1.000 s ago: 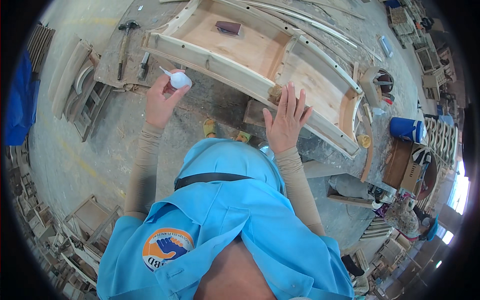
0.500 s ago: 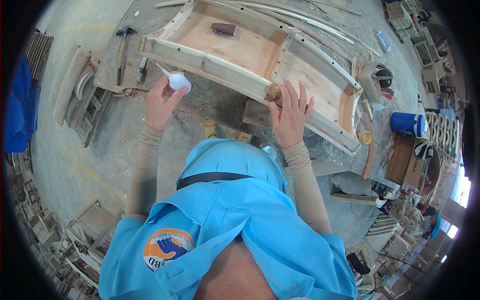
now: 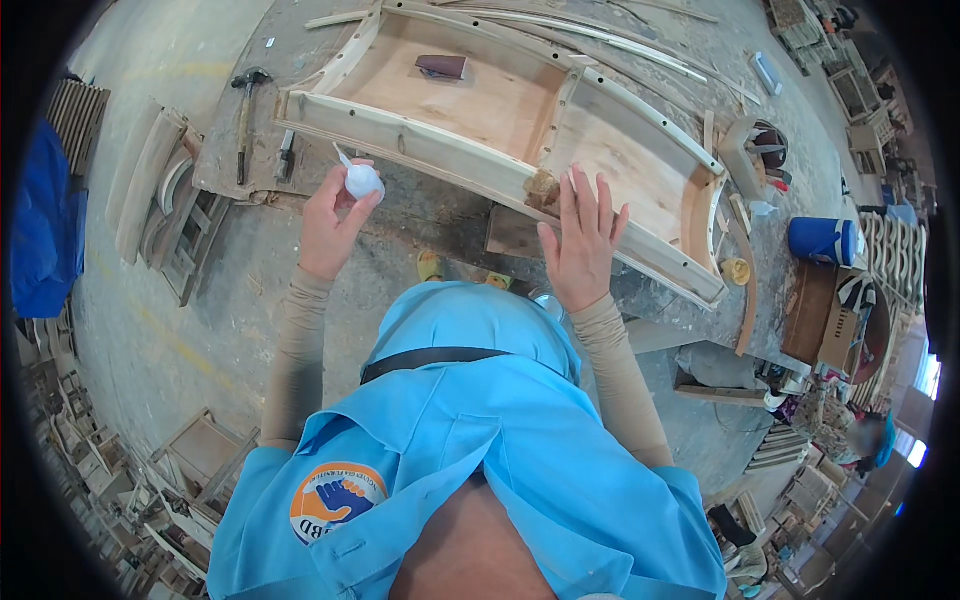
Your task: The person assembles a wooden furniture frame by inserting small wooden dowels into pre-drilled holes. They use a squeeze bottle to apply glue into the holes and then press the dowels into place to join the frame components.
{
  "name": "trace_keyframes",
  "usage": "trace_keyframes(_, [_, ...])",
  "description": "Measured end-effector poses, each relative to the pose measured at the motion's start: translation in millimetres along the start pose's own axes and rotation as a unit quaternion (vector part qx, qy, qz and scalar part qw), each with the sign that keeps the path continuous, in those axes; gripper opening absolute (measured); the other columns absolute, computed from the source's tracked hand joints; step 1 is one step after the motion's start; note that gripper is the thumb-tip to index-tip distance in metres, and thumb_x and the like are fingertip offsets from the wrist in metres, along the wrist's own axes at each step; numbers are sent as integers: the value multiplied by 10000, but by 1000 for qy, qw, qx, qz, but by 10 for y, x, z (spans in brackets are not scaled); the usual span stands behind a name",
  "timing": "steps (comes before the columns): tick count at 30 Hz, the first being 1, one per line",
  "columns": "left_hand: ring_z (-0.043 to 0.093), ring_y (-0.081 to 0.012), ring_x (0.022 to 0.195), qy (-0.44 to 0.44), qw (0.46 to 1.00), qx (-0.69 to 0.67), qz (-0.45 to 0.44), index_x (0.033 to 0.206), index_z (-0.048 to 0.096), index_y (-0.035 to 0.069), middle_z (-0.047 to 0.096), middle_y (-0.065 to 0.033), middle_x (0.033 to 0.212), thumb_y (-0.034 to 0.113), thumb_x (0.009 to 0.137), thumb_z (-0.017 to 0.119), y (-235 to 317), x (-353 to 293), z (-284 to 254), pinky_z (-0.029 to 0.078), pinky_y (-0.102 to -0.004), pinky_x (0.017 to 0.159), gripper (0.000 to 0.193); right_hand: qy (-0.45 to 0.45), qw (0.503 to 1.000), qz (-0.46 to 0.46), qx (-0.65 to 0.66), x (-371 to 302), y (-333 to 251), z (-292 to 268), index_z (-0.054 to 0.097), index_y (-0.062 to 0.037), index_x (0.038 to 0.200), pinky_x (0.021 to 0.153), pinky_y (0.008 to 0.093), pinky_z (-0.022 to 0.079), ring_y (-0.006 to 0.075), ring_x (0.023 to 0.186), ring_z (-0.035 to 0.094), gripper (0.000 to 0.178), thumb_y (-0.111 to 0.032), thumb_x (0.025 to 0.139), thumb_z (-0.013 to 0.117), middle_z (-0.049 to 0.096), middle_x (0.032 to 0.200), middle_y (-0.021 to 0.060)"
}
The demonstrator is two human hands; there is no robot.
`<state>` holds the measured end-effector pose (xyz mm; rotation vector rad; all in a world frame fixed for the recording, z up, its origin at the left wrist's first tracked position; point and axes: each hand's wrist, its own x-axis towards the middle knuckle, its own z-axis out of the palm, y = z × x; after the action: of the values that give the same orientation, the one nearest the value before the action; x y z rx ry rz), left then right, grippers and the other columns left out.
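My left hand (image 3: 333, 225) grips a small white squeeze bottle (image 3: 364, 182) with a thin nozzle pointing up and slightly left. It is held off the near left side of a curved wooden frame (image 3: 410, 143) with a plywood panel inside. My right hand (image 3: 584, 240) is open, palm down, its straight fingers spread over the frame's near rail. Beside those fingers is a rough brown patch (image 3: 541, 190) on the rail; I cannot tell whether it is loose dust or a stuck piece. A folded piece of dark brown sandpaper (image 3: 441, 67) lies on the panel.
Left of the frame, a hammer (image 3: 246, 125) and a dark-handled tool (image 3: 286, 155) lie on the worktable. To the right are a small yellowish cup (image 3: 736, 271), a curved wooden strip (image 3: 747, 300) and a blue bucket (image 3: 820, 244). Long thin strips (image 3: 600, 45) lie behind the frame.
The bottle has tipped so its nozzle points more upward. My right thumb has moved away from the brown patch, and the fingers have shifted slightly right and straightened.
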<state>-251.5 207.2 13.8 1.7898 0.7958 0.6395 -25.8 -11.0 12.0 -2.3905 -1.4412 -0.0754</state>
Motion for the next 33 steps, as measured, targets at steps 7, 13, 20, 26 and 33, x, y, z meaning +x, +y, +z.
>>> trace_keyframes(7, [615,-101,916,-12,1000,-10,-9,1189,582,20,666,-58,1069,93,891,657,-18,20,37,492,-255,830,316,-28,999,16,-39,29,-91,148,267,-113,1511,1124,637,81,335,1457,155,756,-390,882,583,233,1569,63])
trace_keyframes(13, [593,-122,1006,-46,999,-24,-5,1250,543,3,635,-68,1120,70,918,618,-160,38,31,468,-261,894,347,-31,999,-6,-29,51,-53,170,238,-153,1526,1117,649,124,348,1465,121,814,-459,859,591,162,1599,38])
trace_keyframes(20, [584,-134,1046,-70,997,1,-17,1274,526,5,624,-80,1156,64,922,609,-98,102,36,449,-270,934,367,-7,999,2,-48,-25,-48,160,256,-207,1520,1121,647,121,338,1468,114,790,-459,855,599,143,1602,26])
trace_keyframes(26, [599,-136,1035,-69,998,7,-14,1258,541,6,634,-77,1135,72,911,627,-56,86,95,469,-272,916,363,-6,999,6,-48,-7,-100,177,281,-207,1510,1123,639,120,342,1465,126,774,-444,850,608,160,1600,32])
trace_keyframes(33, [594,-134,1041,-68,997,-22,-29,1255,533,-1,629,-77,1151,45,902,624,4,65,147,469,-268,914,368,0,999,23,-24,-164,-69,169,291,-201,1511,1133,626,80,350,1464,128,765,-401,851,623,182,1594,37])
